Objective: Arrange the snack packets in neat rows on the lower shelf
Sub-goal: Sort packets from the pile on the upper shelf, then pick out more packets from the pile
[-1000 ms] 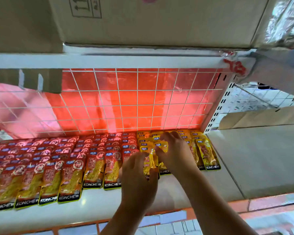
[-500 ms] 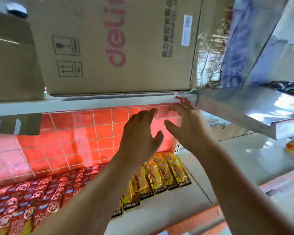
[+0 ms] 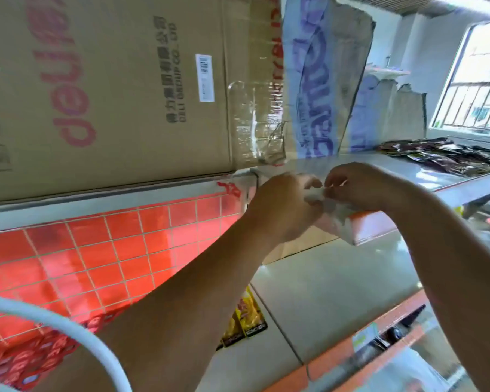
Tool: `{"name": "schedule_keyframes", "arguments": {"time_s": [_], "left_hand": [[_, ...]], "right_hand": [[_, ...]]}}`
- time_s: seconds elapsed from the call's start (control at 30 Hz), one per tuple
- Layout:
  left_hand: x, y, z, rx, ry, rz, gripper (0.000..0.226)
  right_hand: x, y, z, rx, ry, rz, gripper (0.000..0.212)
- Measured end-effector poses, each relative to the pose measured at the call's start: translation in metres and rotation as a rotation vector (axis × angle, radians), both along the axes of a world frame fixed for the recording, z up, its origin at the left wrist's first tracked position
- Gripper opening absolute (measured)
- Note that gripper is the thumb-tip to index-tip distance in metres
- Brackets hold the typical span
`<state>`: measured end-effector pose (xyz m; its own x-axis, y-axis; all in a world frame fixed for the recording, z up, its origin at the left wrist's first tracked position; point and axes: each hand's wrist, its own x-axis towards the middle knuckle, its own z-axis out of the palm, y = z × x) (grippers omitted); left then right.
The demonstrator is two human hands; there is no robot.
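Plastic bag (image 3: 338, 222), contents hidden, hangs from left hand (image 3: 280, 207) and right hand (image 3: 362, 188).

Cardboard box (image 3: 125, 94): brown, pink lettering, white barcode label (image 3: 204, 77). Back panel (image 3: 119, 250): orange-red, white grid pattern. Snack packets (image 3: 249, 315): yellow, black base band. Red packets (image 3: 26, 363). Plastic wrap (image 3: 334, 219): white.

Cardboard box (image 3: 111, 94): large, printed. Below it: red panel (image 3: 77, 250) behind white wire grid. Far right of it: barred window (image 3: 475, 89), daylit.
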<state>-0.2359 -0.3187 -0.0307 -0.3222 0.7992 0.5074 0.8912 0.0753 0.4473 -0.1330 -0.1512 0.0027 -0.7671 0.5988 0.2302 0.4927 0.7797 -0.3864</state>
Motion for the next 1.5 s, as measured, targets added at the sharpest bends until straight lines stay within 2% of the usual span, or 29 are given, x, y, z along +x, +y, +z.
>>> {"name": "schedule_keyframes", "arguments": {"time_s": [0.07,0.13,0.3,0.43,0.67,0.8,1.0,1.07,1.13,1.27,1.37,1.43,1.5], "left_hand": [[0.011,0.027,0.011,-0.131,-0.014,0.013,0.036],[0.018,0.054,0.024,-0.258,0.079,0.083,0.029],[0.037,0.114,0.054,-0.574,0.290,0.181,0.035],[0.050,0.151,0.072,-0.758,0.307,0.191,0.048],[0.061,0.199,0.091,-0.922,0.264,0.225,0.062],[0.065,0.233,0.100,-1.002,0.170,0.250,0.071],[0.063,0.279,0.108,-1.137,0.046,0.317,0.095],[0.065,0.293,0.109,-1.222,0.085,0.348,0.107],[0.074,0.307,0.112,-1.295,0.221,0.370,0.112],[0.090,0.338,0.114,-1.367,0.364,0.372,0.112],[0.088,0.352,0.113,-1.422,0.431,0.357,0.099],[0.083,0.354,0.113,-1.441,0.407,0.354,0.105],[0.073,0.353,0.109,-1.468,0.269,0.372,0.132]], "right_hand": [[0.011,0.031,0.002,0.067,-0.082,0.011,0.014],[0.023,0.066,0.001,0.059,-0.067,0.017,0.020],[0.055,0.144,-0.001,-0.058,0.011,0.029,0.029],[0.069,0.186,0.000,-0.021,0.016,0.060,0.026],[0.076,0.223,0.003,0.153,-0.061,0.162,0.021],[0.077,0.245,0.005,0.176,-0.089,0.201,0.019],[0.075,0.268,0.006,0.227,-0.191,0.254,0.027],[0.076,0.270,0.003,0.280,-0.188,0.280,0.027],[0.079,0.270,0.001,0.277,-0.170,0.304,0.027],[0.080,0.267,0.000,0.311,-0.149,0.310,0.029],[0.082,0.265,0.002,0.312,-0.107,0.347,0.031],[0.085,0.267,0.006,0.395,-0.117,0.429,0.033],[0.090,0.276,0.013,0.381,-0.126,0.511,0.032]]}}
